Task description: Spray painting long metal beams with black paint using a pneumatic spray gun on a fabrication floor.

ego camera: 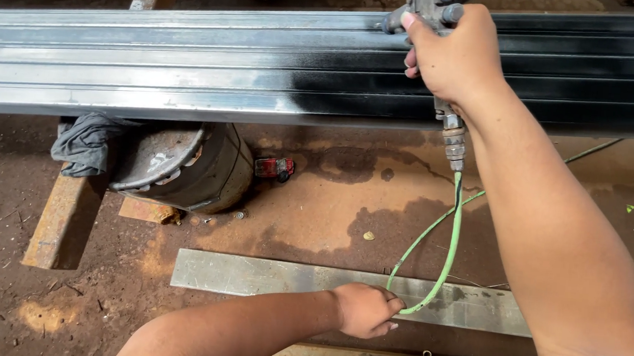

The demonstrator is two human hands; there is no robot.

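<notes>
Now, from the left edge to the right:
Far left of our grips: a grey rag [85, 142] hangs beside a tipped metal drum [184, 165], with a rusty bar [57, 219] on the dirt floor beneath.
Between drum and hose: a small red object [274, 167] lies on the stained ground.
Below our left hand: a flat steel plate [265, 276] lies on the floor.
Left hand [363, 310]: we have the fingers closed loosely on the low loop of the green air hose [449, 239], pinching it just above the plate.
Hose: it climbs from that pinch to the fitting under our right fist.
Right hand [456, 54]: we are clamped on the spray gun [433, 8], forefinger across its front.
Behind the gun: long steel tubes [191, 65], bare grey to the left of the gun, black to its right.
</notes>
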